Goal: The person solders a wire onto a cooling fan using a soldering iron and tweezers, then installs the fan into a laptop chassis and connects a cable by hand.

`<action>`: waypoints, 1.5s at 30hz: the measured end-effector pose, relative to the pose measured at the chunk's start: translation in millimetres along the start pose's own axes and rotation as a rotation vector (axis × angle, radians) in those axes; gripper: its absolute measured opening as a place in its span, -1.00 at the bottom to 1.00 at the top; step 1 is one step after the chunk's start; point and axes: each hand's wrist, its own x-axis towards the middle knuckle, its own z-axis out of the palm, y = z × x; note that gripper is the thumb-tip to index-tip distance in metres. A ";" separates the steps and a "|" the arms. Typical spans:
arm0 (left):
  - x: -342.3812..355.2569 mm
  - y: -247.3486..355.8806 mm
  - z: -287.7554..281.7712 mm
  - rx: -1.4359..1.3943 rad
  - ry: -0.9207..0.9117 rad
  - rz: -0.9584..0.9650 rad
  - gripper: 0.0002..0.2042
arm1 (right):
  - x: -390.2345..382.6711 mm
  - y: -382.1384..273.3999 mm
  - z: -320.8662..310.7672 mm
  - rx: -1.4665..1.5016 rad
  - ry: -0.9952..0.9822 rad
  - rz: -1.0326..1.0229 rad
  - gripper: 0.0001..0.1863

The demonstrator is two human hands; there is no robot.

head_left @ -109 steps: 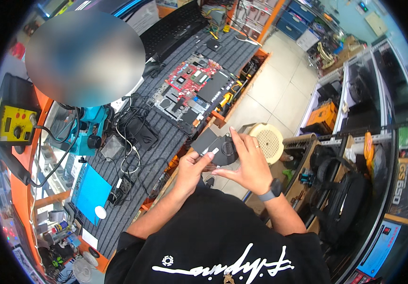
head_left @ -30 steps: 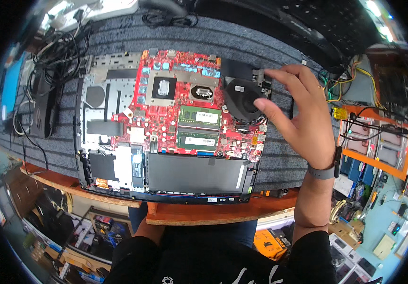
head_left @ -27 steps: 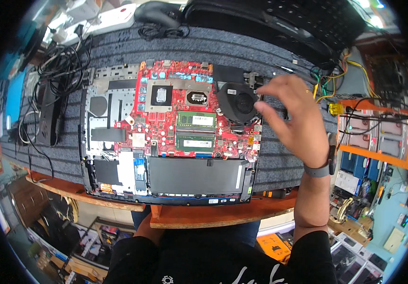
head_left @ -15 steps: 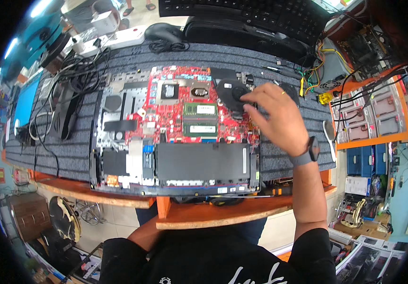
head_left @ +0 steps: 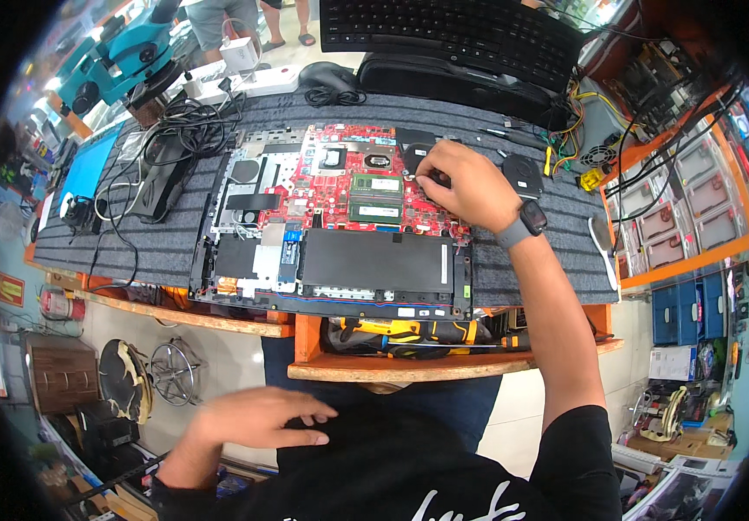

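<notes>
An opened laptop (head_left: 374, 260) lies on the mat, its red circuit board (head_left: 327, 187), two green memory modules (head_left: 374, 211) and flat black battery (head_left: 366, 258) exposed. At the board's upper right, my right hand (head_left: 470, 182) is closed with bent fingers on a round black cooling fan (head_left: 416, 154). My hand covers much of that fan, and the fingertips are partly hidden. Lower down, before my torso and below the bench edge, my left hand (head_left: 261, 418) is empty, its thumb apart from the fingers. A second black fan (head_left: 522, 176) lies right of the laptop.
Behind the laptop are a black keyboard (head_left: 444, 39) and a mouse (head_left: 329, 78). Tangled cables (head_left: 188, 130) and a blue microscope (head_left: 122, 65) occupy the left. A brush (head_left: 602, 247) lies at the right. Below sits an open drawer (head_left: 374, 369) with yellow-black tools.
My left hand has come into view below the bench. My right hand has shifted slightly left relative to the laptop and its fingers bend more over the fan. The view has tilted downward.
</notes>
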 end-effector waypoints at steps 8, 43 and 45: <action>137.9 56.6 -131.5 0.637 0.916 0.246 -0.73 | 1.8 28.3 -8.3 0.168 0.067 0.049 -0.80; 197.6 34.5 -171.5 0.884 0.940 0.356 -0.84 | 24.5 41.8 -26.0 0.159 -0.040 0.056 -0.48; 195.6 38.8 -170.5 0.822 0.938 0.308 -0.82 | 24.1 39.2 -29.2 0.163 -0.022 0.069 -0.48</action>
